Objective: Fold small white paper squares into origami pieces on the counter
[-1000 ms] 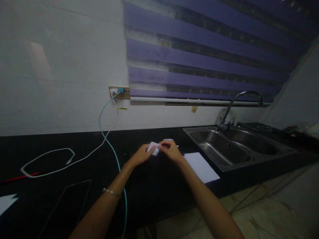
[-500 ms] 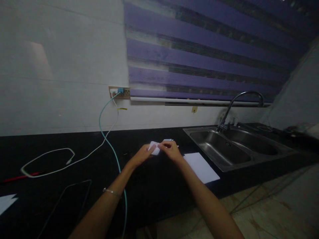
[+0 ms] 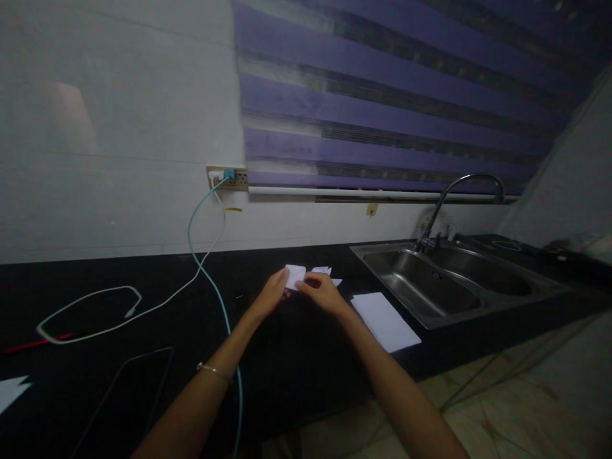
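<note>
A small folded piece of white paper (image 3: 295, 275) is held up over the dark counter between both hands. My left hand (image 3: 275, 291) grips its left side, thumb on the front face. My right hand (image 3: 321, 290) pinches the lower right part between thumb and fingers. Just behind the right hand lies another folded white paper (image 3: 321, 270) with pointed corners, partly hidden by that hand. A stack of white paper sheets (image 3: 386, 322) rests on the counter to the right of my right forearm.
A double steel sink (image 3: 425, 287) with a curved tap (image 3: 437, 210) is set in at the right. A teal cable (image 3: 220, 299) and a white cable (image 3: 167, 299) run from the wall socket (image 3: 234, 178). At left lie a phone-like dark slab (image 3: 129, 395), a red stick (image 3: 33, 343) and more paper (image 3: 12, 390).
The folded paper has turned flatter toward me, showing more of its face. My right hand's fingers have shifted from its upper middle to its lower right edge.
</note>
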The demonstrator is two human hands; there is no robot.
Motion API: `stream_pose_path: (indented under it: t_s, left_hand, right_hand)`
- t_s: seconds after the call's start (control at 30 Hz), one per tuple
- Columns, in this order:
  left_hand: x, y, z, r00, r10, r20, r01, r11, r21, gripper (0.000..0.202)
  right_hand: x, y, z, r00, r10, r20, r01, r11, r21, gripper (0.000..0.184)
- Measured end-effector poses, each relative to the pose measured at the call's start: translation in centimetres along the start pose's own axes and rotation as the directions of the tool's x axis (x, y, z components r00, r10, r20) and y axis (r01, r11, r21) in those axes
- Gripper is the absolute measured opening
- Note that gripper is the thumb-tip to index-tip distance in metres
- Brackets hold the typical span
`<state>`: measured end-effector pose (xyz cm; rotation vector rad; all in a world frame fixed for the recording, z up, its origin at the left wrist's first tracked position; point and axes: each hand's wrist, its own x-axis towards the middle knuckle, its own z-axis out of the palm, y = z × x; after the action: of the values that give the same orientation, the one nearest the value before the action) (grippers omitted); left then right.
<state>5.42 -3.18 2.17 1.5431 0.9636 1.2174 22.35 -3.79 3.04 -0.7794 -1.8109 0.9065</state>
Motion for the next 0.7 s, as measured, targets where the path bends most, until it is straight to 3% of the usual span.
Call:
stream_pose_path:
  t_s: [0.07, 0.2, 0.27, 0.33, 0.47, 0.7]
  left_hand:
    - [0.0, -0.2, 0.2, 1.000, -0.005, 0.013, 0.005, 1.000, 0.009, 0.057]
    - [-0.1, -0.6, 0.4, 0.980, 0.183, -0.080, -0.171, 0.977, 0.131, 0.041]
    - [-0.2, -0.5, 0.3, 0.954, 0.263, -0.144, -0.227, 0.946, 0.230, 0.049]
    - [-0.3, -0.2, 0.3, 0.946, 0.307, -0.105, -0.267, 0.921, 0.285, 0.047]
    - [-0.6, 0.8, 0.1, 0.955, 0.291, 0.055, -0.296, 0.930, 0.217, 0.033]
    - [-0.8, 1.5, -0.8, 0.979, 0.203, 0.033, -0.206, 0.966, 0.157, 0.034]
  right_hand:
    - [-0.1, -0.2, 0.1, 0.999, -0.036, -0.005, 0.036, 0.997, -0.066, 0.025]
    - [-0.3, -0.7, 0.1, 0.993, -0.104, -0.053, 0.091, 0.973, -0.211, 0.021]
    - [-0.3, -0.9, 0.1, 0.992, -0.113, -0.047, 0.099, 0.966, -0.240, 0.020]
    - [-0.4, -0.8, 0.0, 0.993, -0.109, -0.036, 0.097, 0.966, -0.240, 0.018]
    - [-0.4, -0.3, -0.1, 0.995, -0.094, -0.038, 0.083, 0.970, -0.228, 0.021]
    - [-0.6, -0.5, -0.5, 0.990, -0.112, 0.089, 0.133, 0.953, -0.273, 0.024]
